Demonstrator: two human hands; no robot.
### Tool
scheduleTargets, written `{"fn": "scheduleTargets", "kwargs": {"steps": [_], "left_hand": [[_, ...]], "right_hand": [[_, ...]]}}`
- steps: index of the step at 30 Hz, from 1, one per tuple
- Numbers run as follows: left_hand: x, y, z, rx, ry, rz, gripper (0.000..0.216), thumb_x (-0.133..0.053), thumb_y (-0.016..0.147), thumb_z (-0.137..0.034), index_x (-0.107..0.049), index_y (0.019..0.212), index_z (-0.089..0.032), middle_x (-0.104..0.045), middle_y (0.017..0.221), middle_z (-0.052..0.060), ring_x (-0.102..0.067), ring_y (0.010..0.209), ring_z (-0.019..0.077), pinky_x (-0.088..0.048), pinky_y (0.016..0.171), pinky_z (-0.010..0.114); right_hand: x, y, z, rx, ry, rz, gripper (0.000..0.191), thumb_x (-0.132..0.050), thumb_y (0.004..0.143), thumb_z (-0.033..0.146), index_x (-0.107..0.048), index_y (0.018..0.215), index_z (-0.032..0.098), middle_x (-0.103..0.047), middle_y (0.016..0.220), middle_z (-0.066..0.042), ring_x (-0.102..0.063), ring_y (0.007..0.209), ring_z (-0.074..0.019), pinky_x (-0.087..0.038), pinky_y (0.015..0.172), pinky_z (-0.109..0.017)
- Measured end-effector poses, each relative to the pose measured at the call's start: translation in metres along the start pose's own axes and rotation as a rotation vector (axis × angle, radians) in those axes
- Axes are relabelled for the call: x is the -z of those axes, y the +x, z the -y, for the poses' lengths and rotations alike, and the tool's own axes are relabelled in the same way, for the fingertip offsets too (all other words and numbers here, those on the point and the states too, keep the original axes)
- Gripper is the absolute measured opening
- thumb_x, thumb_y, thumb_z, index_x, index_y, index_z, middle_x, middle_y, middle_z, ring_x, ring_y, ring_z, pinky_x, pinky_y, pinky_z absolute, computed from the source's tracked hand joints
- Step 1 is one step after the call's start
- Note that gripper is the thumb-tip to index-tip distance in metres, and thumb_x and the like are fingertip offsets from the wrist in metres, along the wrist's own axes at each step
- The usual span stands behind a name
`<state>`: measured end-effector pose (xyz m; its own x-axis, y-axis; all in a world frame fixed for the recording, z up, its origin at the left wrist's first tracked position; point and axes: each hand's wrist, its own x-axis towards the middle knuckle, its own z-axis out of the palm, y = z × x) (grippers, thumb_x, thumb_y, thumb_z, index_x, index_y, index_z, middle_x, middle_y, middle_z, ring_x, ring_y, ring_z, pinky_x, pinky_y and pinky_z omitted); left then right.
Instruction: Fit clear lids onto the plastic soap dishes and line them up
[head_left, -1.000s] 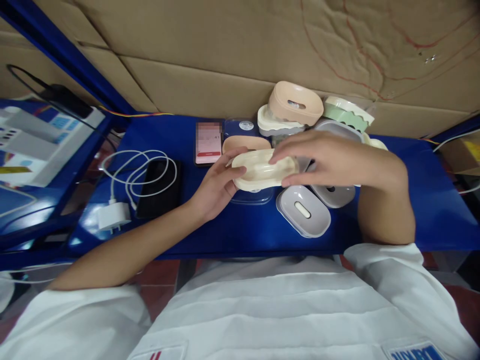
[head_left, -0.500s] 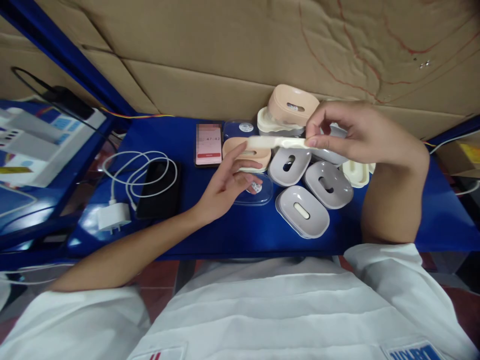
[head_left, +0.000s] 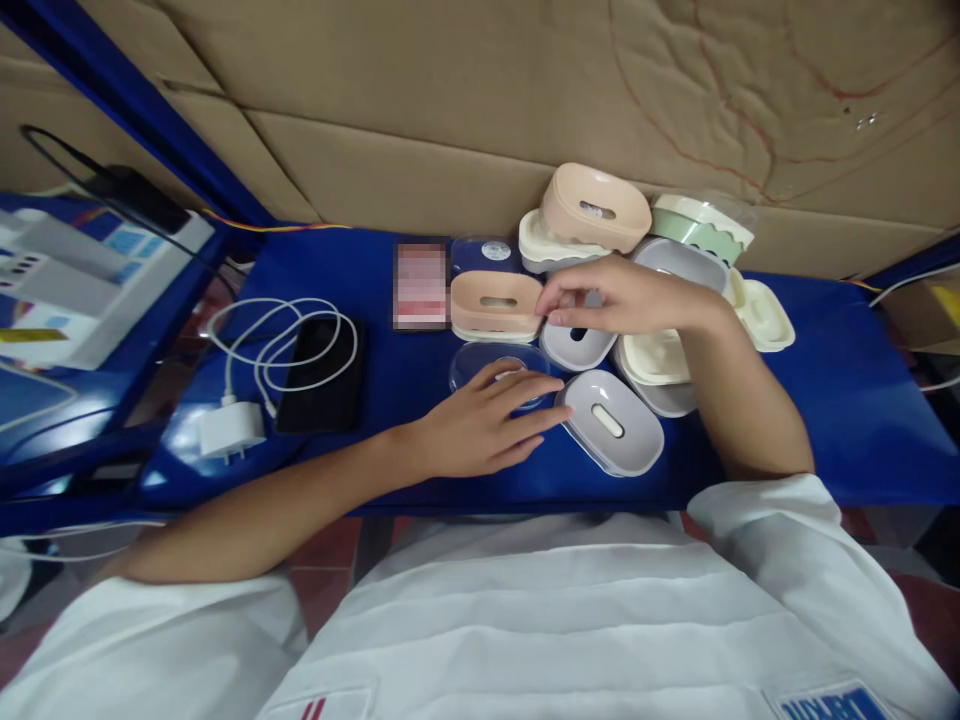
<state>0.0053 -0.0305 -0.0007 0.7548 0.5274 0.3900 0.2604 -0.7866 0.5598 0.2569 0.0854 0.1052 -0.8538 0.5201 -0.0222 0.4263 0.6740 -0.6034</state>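
Observation:
My left hand (head_left: 491, 420) is palm down with its fingers spread, over a clear plastic lid (head_left: 469, 370). Its fingertips meet the left edge of a grey soap dish (head_left: 634, 440) that has a cream bar in its slot. My right hand (head_left: 622, 295) has loosely bent, parted fingers, the tips at the right end of a peach soap dish (head_left: 495, 300); contact is hard to tell. Below that hand is another grey soap dish (head_left: 577, 350), partly covered. A cream insert (head_left: 652, 358) lies on a third grey dish (head_left: 671, 402), partly behind my right forearm.
Behind stand a peach dish (head_left: 596, 205) stacked on a cream one, and a green dish (head_left: 701, 222). A cream piece (head_left: 769, 315) lies at right. To the left are a phone (head_left: 420, 288), a black device (head_left: 319, 385) and a white charger (head_left: 231, 428) with its coiled cable.
The cream insert has left my right hand and now lies on a grey dish. My right hand has moved left and down toward the peach dish; my left hand has come nearer me.

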Motion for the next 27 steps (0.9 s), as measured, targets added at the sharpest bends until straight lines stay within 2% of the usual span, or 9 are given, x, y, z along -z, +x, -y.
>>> {"fn": "scheduleTargets", "kwargs": {"steps": [4, 6, 8, 11, 15, 18, 22, 25, 27], "left_hand": [[-0.001, 0.000, 0.003, 0.027, 0.110, 0.084, 0.042, -0.067, 0.095, -0.022, -0.072, 0.136, -0.031, -0.067, 0.150, 0.010, -0.061, 0.139, 0.0343, -0.033, 0.129, 0.060], [-0.001, 0.000, 0.006, 0.043, 0.122, 0.067, 0.040, -0.068, 0.093, -0.023, -0.073, 0.132, -0.030, -0.067, 0.148, 0.010, -0.061, 0.139, 0.0358, -0.032, 0.129, 0.061], [0.000, 0.001, 0.009, 0.074, 0.117, 0.031, 0.037, -0.070, 0.090, -0.023, -0.074, 0.126, -0.029, -0.068, 0.146, 0.011, -0.060, 0.139, 0.0377, -0.031, 0.128, 0.062], [0.000, 0.002, 0.011, 0.145, 0.169, -0.033, 0.027, -0.073, 0.086, -0.022, -0.076, 0.113, -0.026, -0.071, 0.136, 0.013, -0.064, 0.129, 0.0398, -0.037, 0.122, 0.064], [0.000, 0.002, 0.008, 0.152, 0.452, -0.069, 0.013, -0.069, 0.089, -0.020, -0.074, 0.101, -0.021, -0.073, 0.122, 0.015, -0.069, 0.113, 0.0369, -0.049, 0.109, 0.060], [0.000, 0.003, 0.003, 0.051, 0.637, -0.083, 0.012, -0.062, 0.095, -0.015, -0.072, 0.102, -0.017, -0.075, 0.118, 0.015, -0.071, 0.106, 0.0317, -0.055, 0.101, 0.053], [0.000, 0.001, -0.002, -0.189, 0.611, -0.150, 0.009, -0.064, 0.097, -0.015, -0.070, 0.103, -0.017, -0.076, 0.109, 0.010, -0.072, 0.098, 0.0241, -0.058, 0.098, 0.044], [0.001, 0.000, -0.008, -0.417, 0.588, -0.123, 0.009, -0.065, 0.098, -0.016, -0.070, 0.104, -0.021, -0.077, 0.106, 0.006, -0.073, 0.096, 0.0188, -0.059, 0.097, 0.037], [0.001, -0.002, -0.014, -0.485, 0.625, -0.118, 0.010, -0.066, 0.099, -0.016, -0.071, 0.105, -0.022, -0.079, 0.108, 0.003, -0.073, 0.097, 0.0167, -0.060, 0.097, 0.034]], "right_hand": [[0.016, -0.019, 0.018, -0.038, -0.112, -0.213, 0.023, -0.062, 0.103, 0.047, -0.076, 0.113, 0.032, -0.082, 0.113, 0.001, -0.075, 0.099, -0.0221, -0.057, 0.086, -0.038], [0.019, -0.036, 0.032, -0.053, -0.174, -0.340, 0.020, -0.063, 0.104, 0.043, -0.076, 0.115, 0.032, -0.081, 0.115, 0.001, -0.075, 0.100, -0.0226, -0.056, 0.089, -0.040], [0.011, -0.056, 0.042, -0.048, -0.247, -0.397, 0.016, -0.060, 0.107, 0.039, -0.075, 0.113, 0.034, -0.080, 0.111, 0.002, -0.074, 0.099, -0.0226, -0.056, 0.089, -0.041], [-0.020, -0.082, 0.047, -0.015, -0.368, -0.307, 0.021, -0.056, 0.110, 0.043, -0.073, 0.103, 0.033, -0.079, 0.098, 0.001, -0.073, 0.091, -0.0235, -0.053, 0.085, -0.041], [-0.075, -0.099, 0.044, -0.021, -0.624, -0.106, 0.049, -0.062, 0.103, 0.067, -0.076, 0.102, 0.021, -0.077, 0.093, -0.010, -0.071, 0.082, -0.0288, -0.049, 0.080, -0.044], [-0.102, -0.097, 0.046, -0.030, -0.761, -0.037, 0.059, -0.069, 0.099, 0.065, -0.074, 0.112, 0.008, -0.076, 0.098, -0.016, -0.071, 0.086, -0.0313, -0.050, 0.081, -0.044], [-0.115, -0.091, 0.051, 0.085, -0.676, -0.070, 0.024, -0.064, 0.107, 0.031, -0.072, 0.111, 0.009, -0.077, 0.106, -0.016, -0.072, 0.097, -0.0293, -0.053, 0.089, -0.042], [-0.116, -0.090, 0.048, 0.131, -0.554, -0.124, 0.019, -0.056, 0.110, 0.022, -0.070, 0.116, 0.011, -0.078, 0.116, -0.016, -0.073, 0.105, -0.0271, -0.056, 0.094, -0.040], [-0.116, -0.088, 0.044, 0.156, -0.486, -0.149, 0.020, -0.053, 0.112, 0.023, -0.070, 0.118, 0.012, -0.078, 0.118, -0.015, -0.074, 0.104, -0.0254, -0.057, 0.091, -0.039]]}}
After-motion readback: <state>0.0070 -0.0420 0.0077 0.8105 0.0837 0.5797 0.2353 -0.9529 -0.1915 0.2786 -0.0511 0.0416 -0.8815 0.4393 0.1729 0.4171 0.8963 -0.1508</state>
